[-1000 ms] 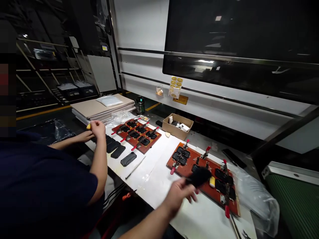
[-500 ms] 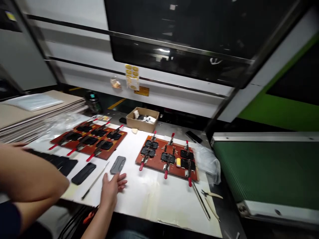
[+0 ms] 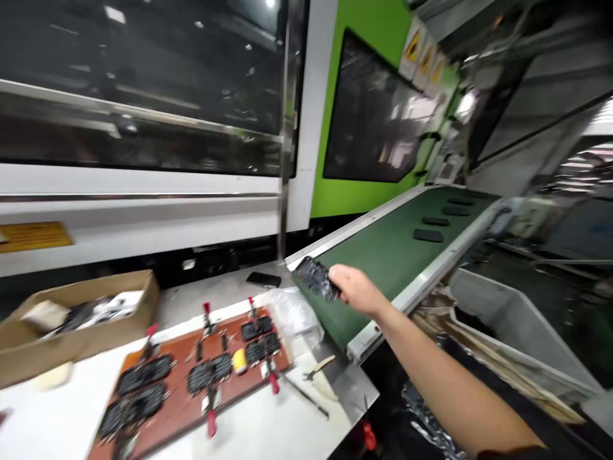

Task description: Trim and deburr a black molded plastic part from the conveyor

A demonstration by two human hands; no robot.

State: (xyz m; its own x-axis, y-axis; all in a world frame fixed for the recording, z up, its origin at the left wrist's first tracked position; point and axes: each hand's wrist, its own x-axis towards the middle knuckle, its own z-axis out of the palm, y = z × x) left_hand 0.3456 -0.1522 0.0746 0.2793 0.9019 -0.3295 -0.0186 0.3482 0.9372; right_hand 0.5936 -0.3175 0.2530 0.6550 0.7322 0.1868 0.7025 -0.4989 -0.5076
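Observation:
My right hand [image 3: 357, 291] is closed around one end of a black plastic case [image 3: 316, 278]. The case is flat and roughly phone-sized, with a rough, glinting face showing, and it is held over the near end of the green conveyor belt [image 3: 378, 246]. Farther up the belt lie several similar dark cases [image 3: 428, 236]. To the left on the table is a reddish-brown fixture board [image 3: 179, 409] with black parts under red-handled toggle clamps and a small yellow cylinder [image 3: 239, 361]. My left hand is out of view.
Cutting pliers [image 3: 318, 368] and a thin metal rod [image 3: 306, 397] lie by the table's right edge. A clear plastic bag [image 3: 294, 316] sits between board and conveyor. At left stands a cardboard box [image 3: 96, 332] with small parts. A grey bin [image 3: 522, 319] is beyond the conveyor.
The view has swung right towards the conveyor. My right hand, earlier empty beside a grey case on the table, now holds a black case over the belt. My left arm has left view.

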